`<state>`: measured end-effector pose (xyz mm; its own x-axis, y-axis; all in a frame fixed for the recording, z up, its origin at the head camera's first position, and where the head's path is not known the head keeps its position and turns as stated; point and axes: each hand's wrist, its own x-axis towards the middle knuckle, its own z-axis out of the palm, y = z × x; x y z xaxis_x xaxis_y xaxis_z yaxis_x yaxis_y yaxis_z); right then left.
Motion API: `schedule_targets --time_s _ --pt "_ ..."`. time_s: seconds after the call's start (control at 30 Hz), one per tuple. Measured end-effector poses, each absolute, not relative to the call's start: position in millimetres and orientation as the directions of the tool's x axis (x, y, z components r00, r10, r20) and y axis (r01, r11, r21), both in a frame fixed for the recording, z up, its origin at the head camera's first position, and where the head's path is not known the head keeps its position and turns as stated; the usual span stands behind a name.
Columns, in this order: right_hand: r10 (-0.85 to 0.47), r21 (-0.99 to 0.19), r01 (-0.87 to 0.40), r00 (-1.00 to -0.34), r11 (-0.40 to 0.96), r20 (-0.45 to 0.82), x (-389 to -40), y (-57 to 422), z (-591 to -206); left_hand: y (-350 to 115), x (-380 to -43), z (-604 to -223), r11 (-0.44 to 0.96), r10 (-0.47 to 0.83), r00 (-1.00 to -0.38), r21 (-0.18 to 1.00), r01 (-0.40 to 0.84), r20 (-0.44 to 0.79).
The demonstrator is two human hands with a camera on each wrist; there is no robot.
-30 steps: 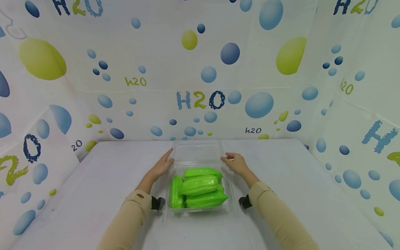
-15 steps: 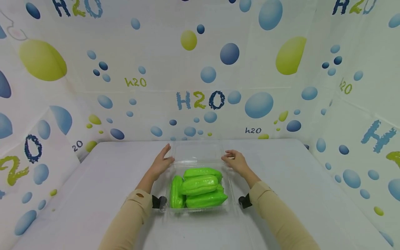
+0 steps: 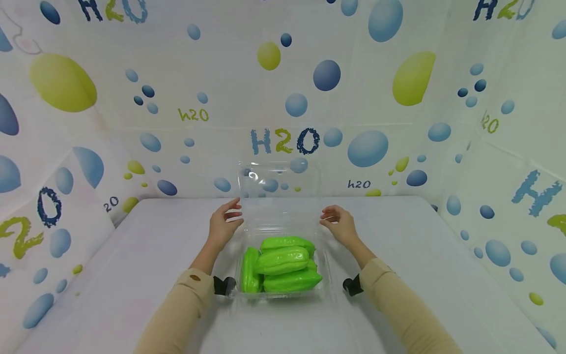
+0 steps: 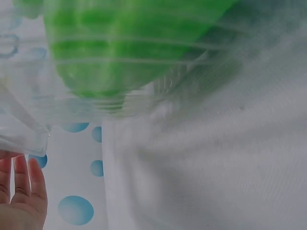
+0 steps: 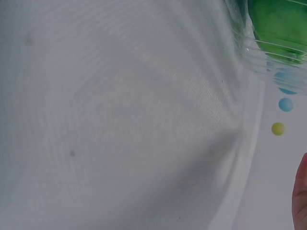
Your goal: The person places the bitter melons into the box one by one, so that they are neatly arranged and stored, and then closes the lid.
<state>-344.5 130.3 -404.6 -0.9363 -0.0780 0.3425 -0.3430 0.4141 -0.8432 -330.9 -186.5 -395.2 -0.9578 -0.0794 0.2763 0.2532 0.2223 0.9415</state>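
Note:
A clear hinged plastic box (image 3: pixel 326 275) stands open on the white table. Inside are several glossy green star fruits (image 3: pixel 283 260), one upright along the left wall. The clear lid (image 3: pixel 280 182) is tilted up at the back, its upper part overlapping the patterned backdrop. My left hand (image 3: pixel 223 223) holds the lid's left edge with fingertips and thumb; in the left wrist view its fingers (image 4: pixel 21 179) reach up to the lid's rim. On the right edge my right hand (image 3: pixel 340 226) grips with bent fingers; little of it shows in the right wrist view.
The white-covered table (image 3: pixel 177 216) extends on both sides of the box. Behind it hangs a backdrop (image 3: pixel 221 73) printed with blue and green bubbles. Black wrist cameras (image 3: pixel 224 286) sit low beside the box, under the beige sleeves.
The lid has swung upward from lying back low behind the box. Both hands have risen slightly along its sides, the right one moving a little outward. The star fruits have stayed in place.

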Motion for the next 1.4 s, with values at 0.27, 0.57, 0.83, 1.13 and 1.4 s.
schedule_targets --time_s 0.27,0.57,0.83,1.13,1.4 --pt "-0.118 -0.811 -0.412 -0.908 0.415 0.401 -334.1 136.6 -400.5 -188.0 -316.3 -391.6 0.186 -0.131 -0.950 0.948 0.258 0.284" --pt "-0.144 -0.783 -0.438 -0.896 0.441 0.420 -305.4 135.3 -388.1 -195.8 -283.9 -382.9 0.267 -0.100 -0.977 0.951 0.155 0.187" --pt "-0.214 -0.733 -0.438 -0.898 0.521 0.385 -299.9 146.6 -406.4 -198.7 -252.3 -389.9 0.464 -0.012 -0.969 0.859 0.214 0.248" --pt "-0.261 -0.745 -0.310 -0.947 0.591 0.188 -261.2 148.9 -391.1 -197.7 -213.7 -384.8 0.508 0.060 -0.986 0.846 0.162 0.153" --pt "-0.252 -0.924 -0.060 -0.967 0.377 -0.040 -226.8 148.0 -386.5 -193.5 -185.5 -384.1 0.378 0.028 -0.999 0.925 0.031 0.022"
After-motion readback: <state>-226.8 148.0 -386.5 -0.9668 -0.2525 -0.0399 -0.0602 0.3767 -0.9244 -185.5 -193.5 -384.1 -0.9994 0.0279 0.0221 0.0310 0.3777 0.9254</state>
